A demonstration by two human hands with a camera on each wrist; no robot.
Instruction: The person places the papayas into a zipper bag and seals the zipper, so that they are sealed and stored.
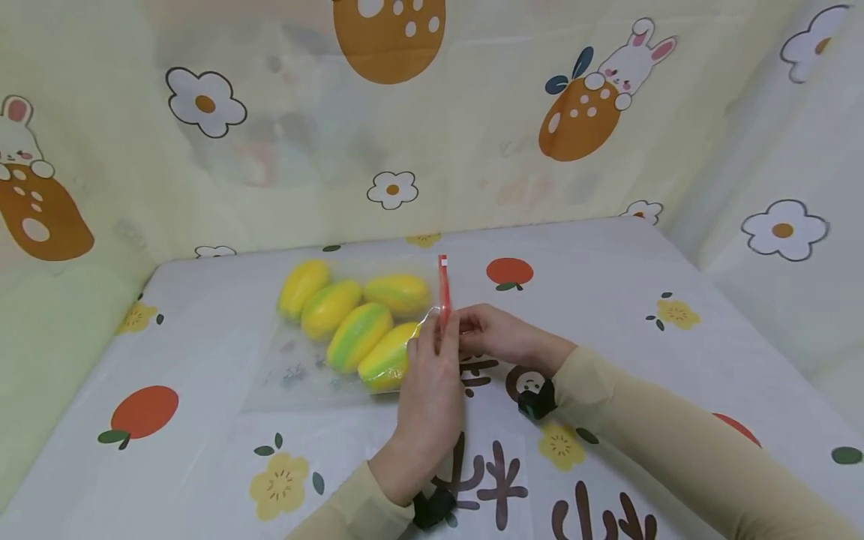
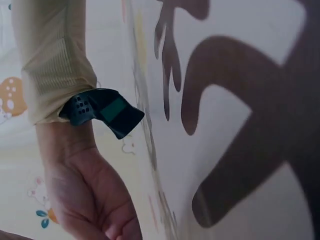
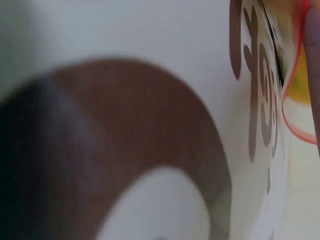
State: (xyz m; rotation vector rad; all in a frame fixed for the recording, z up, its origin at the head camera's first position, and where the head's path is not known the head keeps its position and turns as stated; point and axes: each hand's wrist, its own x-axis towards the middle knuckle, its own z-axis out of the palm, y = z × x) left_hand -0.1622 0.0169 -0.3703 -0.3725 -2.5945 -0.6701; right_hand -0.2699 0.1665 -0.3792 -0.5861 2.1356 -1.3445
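A clear zip bag (image 1: 313, 386) with a red zip strip (image 1: 443, 281) lies flat on the table. Inside it are several yellow fruits (image 1: 359, 337) with green stripes. My left hand (image 1: 432, 382) grips the bag's edge at the near part of the strip, fingers pointing away from me. Just to its right, my right hand (image 1: 502, 334) pinches the same edge, its fingertips partly hidden behind the left hand. The left wrist view shows the right hand (image 2: 95, 190) from its palm side. In the right wrist view, the red strip (image 3: 290, 120) curves beside a finger (image 3: 314, 60).
A white tablecloth (image 1: 607, 277) printed with fruit, flowers and dark lettering covers the table. Patterned cloth (image 1: 290, 172) hangs behind the table, and more hangs at the sides. Each wrist carries a black device (image 1: 538, 399) below the sleeve.
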